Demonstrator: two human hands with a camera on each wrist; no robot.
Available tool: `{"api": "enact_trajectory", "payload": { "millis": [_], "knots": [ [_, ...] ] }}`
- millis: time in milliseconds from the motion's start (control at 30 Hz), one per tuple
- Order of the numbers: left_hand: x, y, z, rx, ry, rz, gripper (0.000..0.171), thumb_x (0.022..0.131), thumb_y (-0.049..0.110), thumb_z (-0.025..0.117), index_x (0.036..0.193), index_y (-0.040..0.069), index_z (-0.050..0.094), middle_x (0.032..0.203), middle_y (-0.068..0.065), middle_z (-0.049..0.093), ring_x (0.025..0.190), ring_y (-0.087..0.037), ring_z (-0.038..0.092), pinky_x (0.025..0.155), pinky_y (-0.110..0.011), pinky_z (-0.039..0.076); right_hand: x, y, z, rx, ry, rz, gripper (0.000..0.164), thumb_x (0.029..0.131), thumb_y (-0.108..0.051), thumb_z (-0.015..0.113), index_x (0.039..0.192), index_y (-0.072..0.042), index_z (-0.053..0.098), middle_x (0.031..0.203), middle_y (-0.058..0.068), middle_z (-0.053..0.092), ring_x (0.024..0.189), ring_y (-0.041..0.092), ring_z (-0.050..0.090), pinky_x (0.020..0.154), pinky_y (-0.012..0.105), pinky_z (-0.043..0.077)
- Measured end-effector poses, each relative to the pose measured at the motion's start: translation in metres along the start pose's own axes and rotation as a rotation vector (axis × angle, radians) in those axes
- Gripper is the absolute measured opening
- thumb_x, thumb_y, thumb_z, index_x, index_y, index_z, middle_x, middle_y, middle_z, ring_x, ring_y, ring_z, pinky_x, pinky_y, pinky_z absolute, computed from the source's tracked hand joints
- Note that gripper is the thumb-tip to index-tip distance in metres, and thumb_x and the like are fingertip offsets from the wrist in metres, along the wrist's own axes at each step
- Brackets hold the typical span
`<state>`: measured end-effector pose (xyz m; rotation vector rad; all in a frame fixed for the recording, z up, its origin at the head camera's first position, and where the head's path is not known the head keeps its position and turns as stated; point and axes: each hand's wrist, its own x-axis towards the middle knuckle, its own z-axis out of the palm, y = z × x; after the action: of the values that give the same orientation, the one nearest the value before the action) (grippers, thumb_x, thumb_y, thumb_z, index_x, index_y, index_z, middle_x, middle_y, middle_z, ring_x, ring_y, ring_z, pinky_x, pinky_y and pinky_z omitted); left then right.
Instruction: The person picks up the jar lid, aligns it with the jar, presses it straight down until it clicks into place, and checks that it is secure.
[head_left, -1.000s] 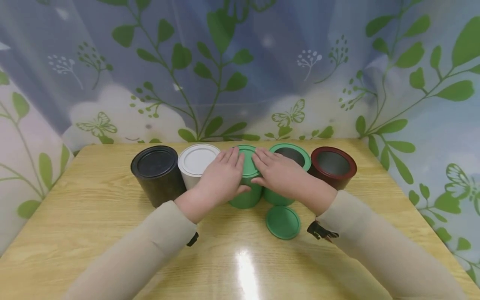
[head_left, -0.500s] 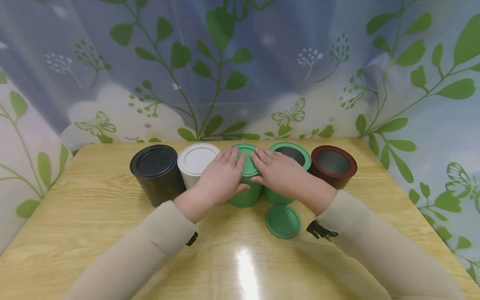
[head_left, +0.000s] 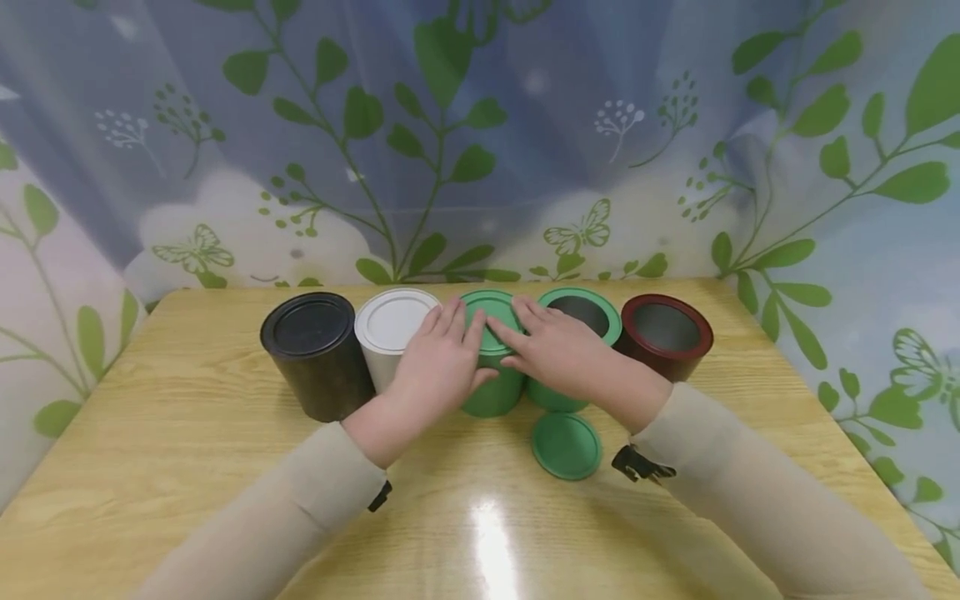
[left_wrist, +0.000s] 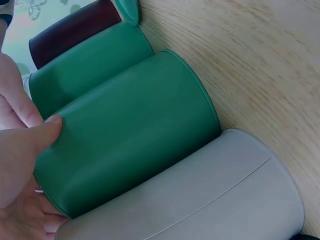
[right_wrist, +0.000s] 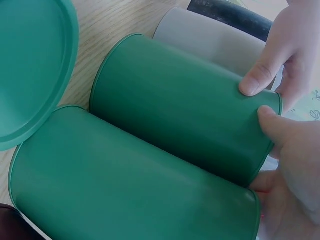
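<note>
Here I see green can [head_left: 492,396], long axis vertical, lid [head_left: 489,301] up; left hand [head_left: 441,357], right hand [head_left: 561,348] touch it, fingers outstretched.

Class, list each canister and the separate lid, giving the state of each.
Black cylindrical canister: upright, closed
White cylindrical canister: upright, closed
Middle green cylindrical canister: upright, closed
Second green cylindrical canister: upright, open
Dark red cylindrical canister: upright, open
Round green lid: detached, fitted to no canister
</note>
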<state>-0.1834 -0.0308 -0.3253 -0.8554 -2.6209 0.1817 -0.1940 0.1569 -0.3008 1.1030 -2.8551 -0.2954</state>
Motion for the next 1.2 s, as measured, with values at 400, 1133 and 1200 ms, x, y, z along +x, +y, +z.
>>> {"api": "enact_trajectory", "payload": {
  "millis": [400,1133,1200],
  "knots": [
    [0.002,0.004,0.001,0.022,-0.021,-0.043,0.080,0.082,0.060,0.058,0.134,-0.001,0.048,0.130,-0.025,0.048,0.126,-0.036,0.040,0.105,-0.049,0.028,-0.003,-0.002,0.003,0.008,-0.011,0.018,0.058,0.097,-0.041,0.045,0.145,-0.010,0.034,0.146,0.026,0.027,0.134,0.034,0.029,0.100,0.047,0.037],
    [0.006,0.008,-0.003,0.080,0.017,0.035,0.068,0.087,0.054,0.057,0.132,0.003,0.053,0.128,-0.020,0.053,0.118,-0.033,0.050,0.100,-0.043,0.037,-0.002,-0.004,0.001,0.009,-0.041,0.079,0.067,0.097,-0.048,0.038,0.144,-0.001,0.032,0.148,0.020,0.026,0.136,0.030,0.026,0.102,0.046,0.034],
    [0.004,0.009,-0.003,0.107,0.050,0.042,0.062,0.088,0.050,0.058,0.130,0.004,0.055,0.126,-0.020,0.055,0.116,-0.034,0.052,0.098,-0.043,0.039,-0.001,-0.004,0.001,-0.001,-0.035,0.078,0.067,0.097,-0.049,0.037,0.144,-0.001,0.032,0.148,0.021,0.026,0.136,0.030,0.026,0.102,0.046,0.035]
  ]
}}
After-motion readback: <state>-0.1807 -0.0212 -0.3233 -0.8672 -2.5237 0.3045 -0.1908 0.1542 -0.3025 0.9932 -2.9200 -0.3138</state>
